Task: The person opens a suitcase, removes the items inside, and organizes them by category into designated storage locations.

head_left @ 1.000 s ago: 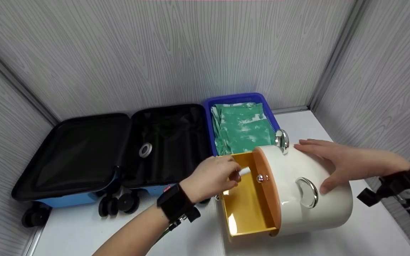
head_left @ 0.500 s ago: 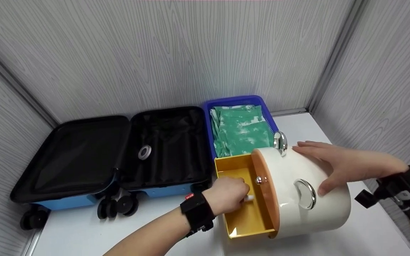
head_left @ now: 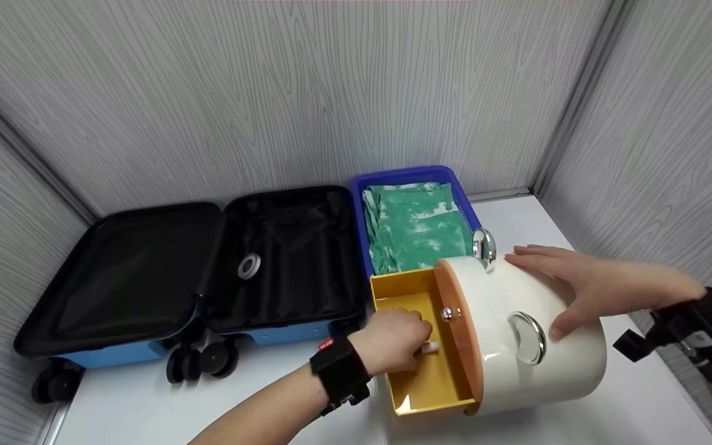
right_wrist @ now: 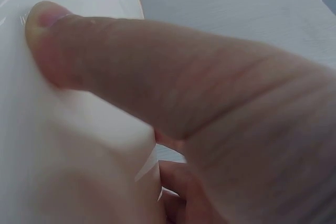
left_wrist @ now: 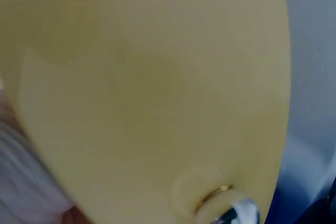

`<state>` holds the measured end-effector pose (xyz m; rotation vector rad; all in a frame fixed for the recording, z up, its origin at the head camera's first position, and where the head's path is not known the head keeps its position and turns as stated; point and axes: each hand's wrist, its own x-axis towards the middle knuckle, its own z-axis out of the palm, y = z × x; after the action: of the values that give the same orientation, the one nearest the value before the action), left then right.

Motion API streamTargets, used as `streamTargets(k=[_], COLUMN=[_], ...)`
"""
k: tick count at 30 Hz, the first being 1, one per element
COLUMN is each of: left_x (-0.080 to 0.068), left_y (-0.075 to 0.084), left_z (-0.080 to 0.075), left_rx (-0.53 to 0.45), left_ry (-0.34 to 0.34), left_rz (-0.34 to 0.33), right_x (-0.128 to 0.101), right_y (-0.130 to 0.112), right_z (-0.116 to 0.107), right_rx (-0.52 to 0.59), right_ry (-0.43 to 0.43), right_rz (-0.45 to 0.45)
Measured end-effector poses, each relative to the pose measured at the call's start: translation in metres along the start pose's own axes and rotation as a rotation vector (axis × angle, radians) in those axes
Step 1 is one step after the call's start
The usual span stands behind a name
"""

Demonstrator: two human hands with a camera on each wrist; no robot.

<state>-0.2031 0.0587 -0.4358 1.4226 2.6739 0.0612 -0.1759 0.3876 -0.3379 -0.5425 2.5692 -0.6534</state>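
Note:
My left hand (head_left: 396, 341) reaches down into a pulled-out yellow drawer (head_left: 433, 392), fingers curled. It grips a small white item (head_left: 430, 347), of which only a short end shows; the rest is hidden. The drawer belongs to a white rounded cabinet (head_left: 517, 386) with silver handles. My right hand (head_left: 591, 287) rests on the cabinet's curved top, fingers spread. Close up in the right wrist view, the thumb (right_wrist: 121, 56) lies against the white surface. The left wrist view is filled by the drawer's yellow front (left_wrist: 152, 87) with a silver knob (left_wrist: 241, 213).
An open suitcase (head_left: 294, 247) with black lining and blue shell lies at left, a round silver-grey item (head_left: 249, 266) in it. Behind the drawer stands a blue basket (head_left: 359, 216) with folded green-and-white cloth (head_left: 421, 225). An orange panel with a small knob (head_left: 447, 314) faces the drawer. Walls enclose the back and sides.
My left hand has moved down and slightly right, deeper into the drawer, carrying the white item. It hardly moves over the last half second. My right hand stays on the cabinet.

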Motion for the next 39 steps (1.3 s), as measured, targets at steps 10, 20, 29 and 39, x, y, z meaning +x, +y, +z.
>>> streamTargets(k=[10, 20, 29, 39], left_x=[-0.055, -0.095, -0.087, -0.062], left_y=[-0.04, -0.05, -0.04, -0.031], left_z=[-0.011, 0.057, 0.072, 0.073], left_rx=[-0.32, -0.671, -0.77, -0.775], left_ry=[0.386, 0.352, 0.405, 0.436], left_rz=[-0.152, -0.319, -0.339, -0.271], right_x=[0.001, -0.001, 0.001, 0.002], right_y=[-0.001, -0.001, -0.002, 0.0], right_z=[0.0, 0.002, 0.003, 0.0], right_rx=[0.02, 0.004, 0.032, 0.001], right_ry=[-0.019, 0.001, -0.033, -0.013], right_rz=[0.02, -0.017, 0.009, -0.014])
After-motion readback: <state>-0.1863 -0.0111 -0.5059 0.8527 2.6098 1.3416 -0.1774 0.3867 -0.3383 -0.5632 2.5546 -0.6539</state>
